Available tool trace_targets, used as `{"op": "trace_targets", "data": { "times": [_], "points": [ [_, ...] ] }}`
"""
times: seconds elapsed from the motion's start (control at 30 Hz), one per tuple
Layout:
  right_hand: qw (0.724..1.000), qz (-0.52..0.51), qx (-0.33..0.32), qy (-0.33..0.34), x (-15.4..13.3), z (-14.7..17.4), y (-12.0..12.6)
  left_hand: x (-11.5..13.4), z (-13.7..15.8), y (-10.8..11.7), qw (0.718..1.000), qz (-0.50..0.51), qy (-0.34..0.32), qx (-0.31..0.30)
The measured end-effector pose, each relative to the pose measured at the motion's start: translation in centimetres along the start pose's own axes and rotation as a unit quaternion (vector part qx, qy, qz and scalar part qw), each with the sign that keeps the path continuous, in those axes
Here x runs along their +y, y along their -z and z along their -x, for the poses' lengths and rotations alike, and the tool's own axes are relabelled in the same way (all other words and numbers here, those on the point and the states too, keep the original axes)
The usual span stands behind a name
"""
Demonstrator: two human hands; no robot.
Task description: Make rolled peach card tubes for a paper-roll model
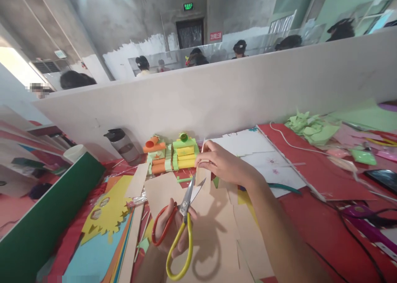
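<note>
My left hand [169, 229] is closed round scissors [185, 208] with one red and one yellow handle loop. The blades point up and away from me and stand partly apart. Just beyond the blade tips, my right hand [221, 161] pinches a narrow strip of beige paper [203, 179] between thumb and fingers. Beneath both hands lie several overlapping sheets of beige paper [214, 221]. Close behind the strip are rolled paper tubes [186, 159] in yellow, orange and green, joined into a small model.
A grey water bottle [124, 146] stands at the back left near the white partition [186, 97]. Coloured paper [93, 250] and a green board [52, 217] lie left. To the right are white drawn sheets [266, 159], crumpled green paper [310, 126], cables and a phone [383, 179].
</note>
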State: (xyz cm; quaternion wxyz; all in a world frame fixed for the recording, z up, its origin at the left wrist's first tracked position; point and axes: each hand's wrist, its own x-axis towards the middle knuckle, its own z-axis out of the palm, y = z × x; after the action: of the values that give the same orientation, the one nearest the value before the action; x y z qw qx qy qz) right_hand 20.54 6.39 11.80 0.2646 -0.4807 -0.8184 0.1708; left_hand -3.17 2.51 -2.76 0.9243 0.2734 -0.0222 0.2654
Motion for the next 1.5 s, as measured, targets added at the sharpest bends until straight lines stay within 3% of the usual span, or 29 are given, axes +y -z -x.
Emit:
{"op": "trace_targets", "data": {
  "times": [0.13,0.33,0.47,0.7,0.87,1.03,1.17,1.33,1.5],
  "points": [
    [0.997,0.058,0.053,0.027,-0.3,0.4,0.5,0.1,0.2,-0.1,1.000,-0.010,0.021,-0.008],
    [0.988,0.122,0.077,0.045,-0.7,1.2,1.5,-0.1,0.4,0.0,0.999,-0.003,0.037,-0.022],
    [0.989,0.120,0.082,0.023,0.0,1.4,1.8,0.0,0.7,0.7,0.997,-0.002,0.044,-0.057],
    [0.998,0.023,0.019,-0.053,2.0,1.0,2.2,0.2,0.7,1.0,0.999,-0.003,0.035,-0.036],
    [0.996,-0.040,-0.042,-0.067,3.4,1.1,2.8,0.8,0.7,0.6,1.000,-0.004,0.027,-0.009],
    [0.989,-0.088,-0.084,-0.082,4.5,1.3,2.9,1.0,1.5,2.6,0.999,0.006,0.031,0.012],
    [0.985,-0.129,-0.093,-0.060,5.5,1.2,2.7,0.8,1.8,3.7,0.998,0.015,0.060,0.003],
    [0.973,-0.209,-0.094,-0.024,6.9,1.7,2.8,0.4,1.5,3.2,0.999,0.035,0.022,0.024],
    [0.957,-0.282,-0.068,-0.028,7.9,2.1,2.6,0.1,1.2,3.6,0.999,0.036,-0.001,-0.021]
  ]
}}
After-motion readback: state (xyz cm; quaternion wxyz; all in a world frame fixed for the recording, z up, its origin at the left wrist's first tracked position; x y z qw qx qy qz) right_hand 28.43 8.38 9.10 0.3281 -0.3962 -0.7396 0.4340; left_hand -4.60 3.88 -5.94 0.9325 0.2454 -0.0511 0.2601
